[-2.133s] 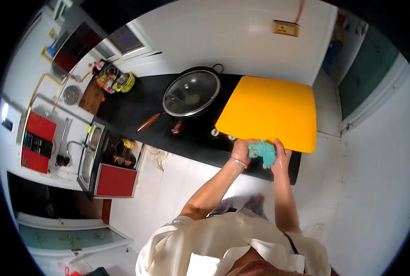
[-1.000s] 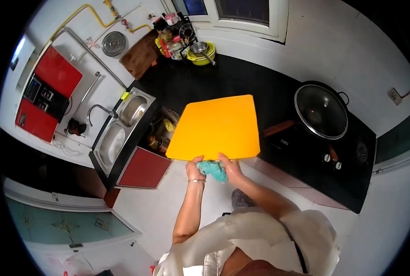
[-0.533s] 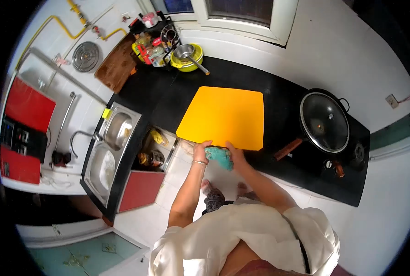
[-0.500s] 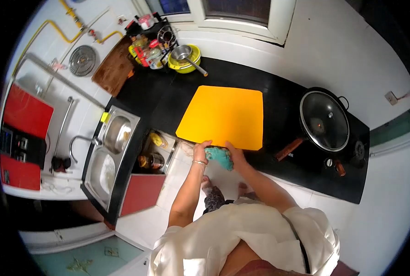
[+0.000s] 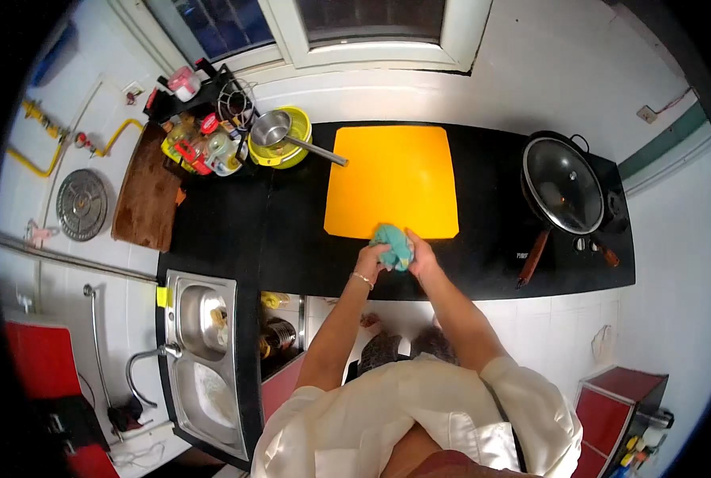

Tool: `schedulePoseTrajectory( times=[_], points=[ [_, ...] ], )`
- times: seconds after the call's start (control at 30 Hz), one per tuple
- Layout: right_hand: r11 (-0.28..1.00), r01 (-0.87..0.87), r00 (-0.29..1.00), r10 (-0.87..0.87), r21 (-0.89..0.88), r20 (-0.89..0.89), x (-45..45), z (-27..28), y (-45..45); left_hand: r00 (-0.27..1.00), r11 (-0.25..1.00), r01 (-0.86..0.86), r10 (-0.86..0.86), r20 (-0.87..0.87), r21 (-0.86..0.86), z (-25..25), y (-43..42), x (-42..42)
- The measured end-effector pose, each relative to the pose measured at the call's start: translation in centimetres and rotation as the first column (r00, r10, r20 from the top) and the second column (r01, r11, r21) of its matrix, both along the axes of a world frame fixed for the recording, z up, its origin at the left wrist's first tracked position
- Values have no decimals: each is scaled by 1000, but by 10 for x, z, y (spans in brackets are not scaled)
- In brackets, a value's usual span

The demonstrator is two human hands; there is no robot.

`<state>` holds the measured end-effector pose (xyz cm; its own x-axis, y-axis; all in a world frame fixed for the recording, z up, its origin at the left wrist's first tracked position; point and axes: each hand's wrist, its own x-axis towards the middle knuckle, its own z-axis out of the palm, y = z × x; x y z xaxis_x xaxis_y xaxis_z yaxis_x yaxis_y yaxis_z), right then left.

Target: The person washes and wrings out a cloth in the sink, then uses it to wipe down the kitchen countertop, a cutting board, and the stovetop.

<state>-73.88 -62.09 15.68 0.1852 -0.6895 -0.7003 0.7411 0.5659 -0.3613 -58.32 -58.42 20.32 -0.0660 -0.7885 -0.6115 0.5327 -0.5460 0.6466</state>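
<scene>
A bunched-up teal cloth [image 5: 391, 244] is between my two hands, just in front of the near edge of a yellow cutting board [image 5: 391, 179]. My left hand [image 5: 371, 261] grips its left side, fingers partly hidden by the folds. On the other side, my right hand [image 5: 422, 253] is closed around the cloth's right edge. The board lies on the black counter [image 5: 308, 263], its far left corner by the tip of a saucepan's handle. Both forearms reach over the counter's front edge.
The steel saucepan [image 5: 273, 129] rests on a yellow basin [image 5: 293, 147] at the back left, near jars [image 5: 221, 151]. A lidded wok [image 5: 564, 185] with a wooden handle stands on the right. The double sink [image 5: 204, 315] is left, beside an open drawer [image 5: 280, 319].
The view has turned and shifted. The cutting board now lies farther back from the counter's front edge. My hands and the cloth have moved from beyond that edge to over the counter.
</scene>
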Motion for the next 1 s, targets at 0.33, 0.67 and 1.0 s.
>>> schedulePoseTrajectory(
  times=[0.33, 0.67, 1.0],
  points=[
    [957, -86, 874, -61, -277, -483, -24, 64, -8, 779, 862, 196, 152, 608, -467, -16, -33, 7],
    [551, -829, -376, -423, 96, -825, -26, 7, -36, -95, 354, 935, 212, 973, 14, -22, -98, -27],
    [522, -813, -421, -219, 259, -880, -53, -9, -192, -132, 450, 892, 172, 976, 41, -39, -237, -56]
  ],
)
